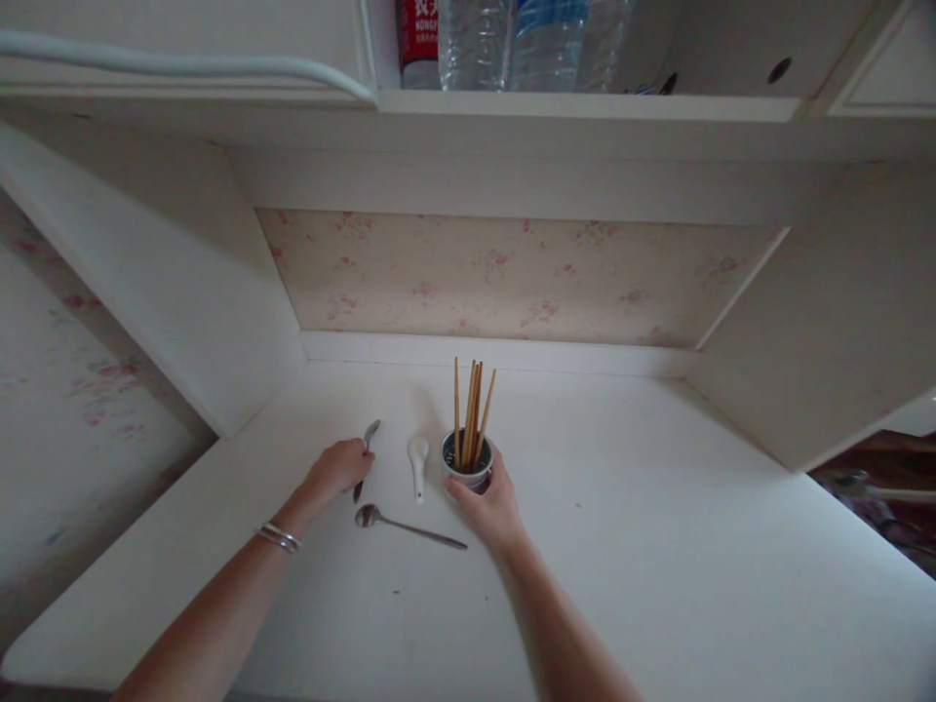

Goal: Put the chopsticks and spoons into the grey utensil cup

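Observation:
My left hand (337, 469) is closed around a metal spoon (370, 435) lying on the white desk (658, 546); the spoon's bowl sticks out beyond my fingers. My right hand (491, 505) grips the near side of a small round cup (468, 465) that holds several wooden chopsticks (472, 414) standing upright. A white ceramic spoon (417, 464) lies between my two hands. Just in front of it a second metal spoon (406, 525) lies flat with its bowl to the left. A silver bracelet (279, 536) circles my left wrist.
The desk sits in a recess with white side panels (182, 292) and floral wallpaper (504, 278) at the back. A shelf (585, 102) overhead carries clear plastic bottles (512, 44) and a red-labelled one. A pale cable (182, 66) runs along the top left.

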### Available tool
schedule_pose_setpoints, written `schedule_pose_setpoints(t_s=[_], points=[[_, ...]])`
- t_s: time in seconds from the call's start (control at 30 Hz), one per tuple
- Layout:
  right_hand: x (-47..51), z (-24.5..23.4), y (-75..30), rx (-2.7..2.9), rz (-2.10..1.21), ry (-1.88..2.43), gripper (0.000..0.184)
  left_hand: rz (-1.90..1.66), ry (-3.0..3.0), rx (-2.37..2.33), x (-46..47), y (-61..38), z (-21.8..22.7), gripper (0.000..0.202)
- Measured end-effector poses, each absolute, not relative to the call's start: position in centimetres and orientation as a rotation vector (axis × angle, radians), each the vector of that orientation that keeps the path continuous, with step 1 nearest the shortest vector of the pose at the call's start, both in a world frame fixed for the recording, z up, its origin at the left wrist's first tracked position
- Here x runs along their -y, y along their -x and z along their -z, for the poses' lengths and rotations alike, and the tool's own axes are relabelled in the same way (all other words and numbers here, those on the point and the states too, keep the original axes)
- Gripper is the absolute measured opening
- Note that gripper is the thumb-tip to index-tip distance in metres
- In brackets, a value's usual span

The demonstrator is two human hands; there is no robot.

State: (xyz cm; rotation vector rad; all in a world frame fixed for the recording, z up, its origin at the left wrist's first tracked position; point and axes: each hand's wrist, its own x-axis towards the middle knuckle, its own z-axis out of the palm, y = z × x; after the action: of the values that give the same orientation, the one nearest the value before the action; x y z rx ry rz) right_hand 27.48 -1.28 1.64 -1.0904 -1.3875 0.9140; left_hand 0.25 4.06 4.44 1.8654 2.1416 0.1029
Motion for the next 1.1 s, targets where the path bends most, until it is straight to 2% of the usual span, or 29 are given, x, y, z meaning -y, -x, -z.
schedule_pose_setpoints(t_s=[0.23,0.3,0.4,0.47,0.6,0.83,1.0,1.1], points=[[1.1,-1.5,-27.5,1.36,-0.925,1.073,0.073,-0.308,-1.814,-2.077,-5.0,-1.0,-8.0,0.028],[1.1,-1.6,-27.4,1.375,-0.918,1.07,0.072,-0.507,-1.795,-1.942,-4.4,-2.4,-9.6,0.034],[1.1,-1.8,-27.4,1.389,-0.908,1.061,0.072,-1.022,-1.628,-1.524,-3.2,-5.7,-12.0,0.036],[1.2,-2.0,-27.5,1.397,-0.905,1.042,0.072,-1.169,-1.561,-1.38,-2.7,-7.9,-13.0,0.035],[1.5,-2.3,-27.6,1.407,-0.908,1.03,0.071,-1.2,-1.599,-1.404,-2.5,-10.9,-12.9,0.033],[1.6,-2.2,-27.6,1.4,-0.897,1.069,0.075,-1.133,-1.834,-1.523,-2.5,-11.9,-9.5,0.03],[1.5,-2.0,-27.5,1.399,-0.898,1.07,0.075,-1.104,-1.919,-1.451,-2.3,-12.3,-8.4,0.025],[1.4,-1.9,-27.5,1.406,-0.9,1.066,0.074,-1.116,-1.837,-1.43,-1.9,-12.7,-8.1,0.028]])
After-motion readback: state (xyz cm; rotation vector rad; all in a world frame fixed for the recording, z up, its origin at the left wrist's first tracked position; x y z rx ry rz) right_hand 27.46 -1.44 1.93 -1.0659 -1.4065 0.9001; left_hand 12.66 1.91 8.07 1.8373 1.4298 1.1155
